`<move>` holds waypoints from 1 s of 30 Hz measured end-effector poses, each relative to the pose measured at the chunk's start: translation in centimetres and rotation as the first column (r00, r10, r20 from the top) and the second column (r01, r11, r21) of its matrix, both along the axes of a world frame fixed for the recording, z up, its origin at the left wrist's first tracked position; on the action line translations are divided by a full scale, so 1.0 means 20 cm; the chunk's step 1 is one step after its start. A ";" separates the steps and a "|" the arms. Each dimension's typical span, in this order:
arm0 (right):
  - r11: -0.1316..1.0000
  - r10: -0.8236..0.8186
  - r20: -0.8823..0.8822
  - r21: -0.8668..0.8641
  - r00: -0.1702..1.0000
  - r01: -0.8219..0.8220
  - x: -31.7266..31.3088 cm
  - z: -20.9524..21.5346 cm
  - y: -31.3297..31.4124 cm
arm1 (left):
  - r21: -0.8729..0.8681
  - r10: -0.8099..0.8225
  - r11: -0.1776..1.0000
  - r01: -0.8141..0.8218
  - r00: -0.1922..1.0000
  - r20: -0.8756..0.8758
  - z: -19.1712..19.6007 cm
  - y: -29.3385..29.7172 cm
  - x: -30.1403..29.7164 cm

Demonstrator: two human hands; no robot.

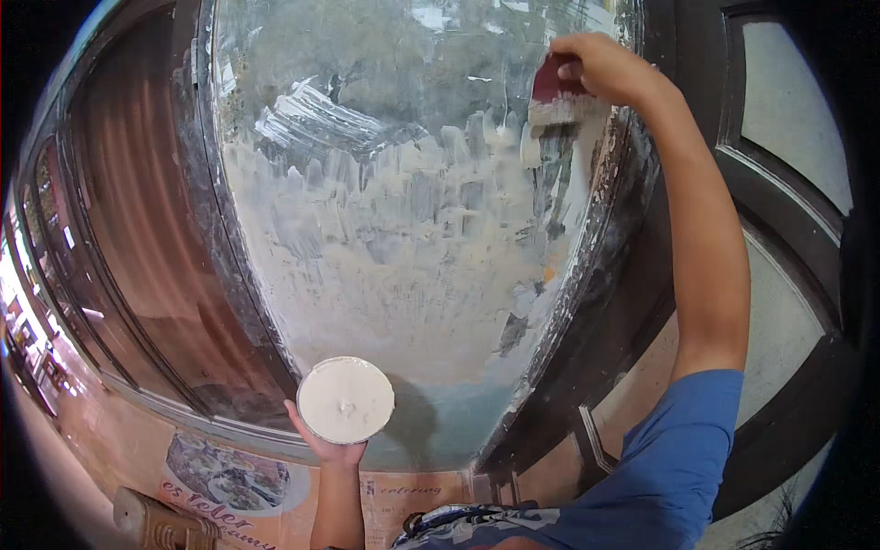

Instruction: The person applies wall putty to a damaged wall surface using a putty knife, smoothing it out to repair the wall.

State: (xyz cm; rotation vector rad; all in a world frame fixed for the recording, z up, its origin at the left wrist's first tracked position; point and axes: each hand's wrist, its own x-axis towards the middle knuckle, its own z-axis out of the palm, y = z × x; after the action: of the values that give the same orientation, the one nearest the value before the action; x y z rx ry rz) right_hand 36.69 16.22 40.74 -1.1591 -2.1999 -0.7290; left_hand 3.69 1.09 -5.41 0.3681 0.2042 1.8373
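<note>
Your right hand (605, 66) grips brush (557, 96) flat on glass pane (385, 229), bristles down; left hand (332, 445) cups paint bowl (346, 400) well below brush.

dark wooden frame (642, 275) | reddish-brown panel (128, 211) at left | pale glazed door panes (793, 101) at right | daylight

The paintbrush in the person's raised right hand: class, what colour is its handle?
Dark red, above pale paint-coated bristles on the paintbrush; the head view shows it.
</note>
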 end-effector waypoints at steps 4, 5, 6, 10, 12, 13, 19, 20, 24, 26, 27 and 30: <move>0.962 0.024 -0.069 -0.270 0.997 -0.042 -0.03 -0.18 0.06 | -0.081 0.051 0.996 -0.048 0.998 0.037 -0.02 -0.03 -0.02; 0.964 -0.007 -0.045 -0.265 0.999 -0.005 -0.03 -0.21 0.08 | -0.077 0.051 0.996 -0.048 0.998 0.041 -0.02 -0.04 -0.01; 0.992 -0.003 0.116 -0.124 0.993 0.017 -0.02 -0.21 0.10 | -0.065 0.052 0.997 -0.050 0.998 0.025 -0.02 -0.04 -0.01; 0.988 0.073 0.023 -0.135 0.997 -0.069 0.02 -0.14 0.17 | -0.056 0.043 0.998 -0.041 0.998 0.034 -0.03 -0.06 0.00; 0.996 0.056 -0.012 -0.070 0.998 -0.056 0.02 -0.06 0.10 | -0.066 0.065 0.996 -0.063 0.997 0.029 -0.03 -0.06 0.01; 0.999 0.037 -0.051 -0.001 0.998 -0.037 0.02 -0.03 0.08 | -0.072 0.082 0.994 -0.080 0.996 0.021 -0.04 -0.06 0.00; 0.945 0.039 -0.173 -0.314 0.984 -0.093 0.00 -0.05 -0.02 | -0.046 0.083 0.996 -0.081 0.995 0.047 -0.06 -0.07 -0.02; 0.925 0.039 -0.138 -0.369 0.990 -0.088 -0.01 -0.11 -0.01 | -0.028 0.069 0.997 -0.068 0.997 0.041 -0.07 -0.07 -0.02; 0.985 -0.017 0.026 -0.173 1.000 0.021 -0.01 -0.25 0.14 | -0.041 0.054 0.998 -0.052 0.997 0.055 -0.04 -0.08 0.00; 0.986 0.000 -0.053 -0.168 0.999 -0.009 -0.01 -0.18 0.11 | -0.037 0.051 0.998 -0.049 0.997 0.058 -0.06 -0.08 -0.01; 0.985 0.013 -0.131 -0.166 0.991 -0.035 0.00 -0.14 0.10 | -0.034 0.054 0.998 -0.052 0.997 0.057 -0.06 -0.07 -0.01; 0.998 0.068 -0.163 -0.008 0.984 -0.070 0.10 0.00 0.06 | -0.032 0.078 0.997 -0.077 0.997 0.026 -0.08 -0.06 -0.02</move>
State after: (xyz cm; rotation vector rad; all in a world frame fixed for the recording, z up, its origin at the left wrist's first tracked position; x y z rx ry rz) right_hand 38.65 17.35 40.64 -1.1027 -2.1001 -0.5704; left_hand 3.25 -0.05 -7.05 0.3178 0.2309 1.9124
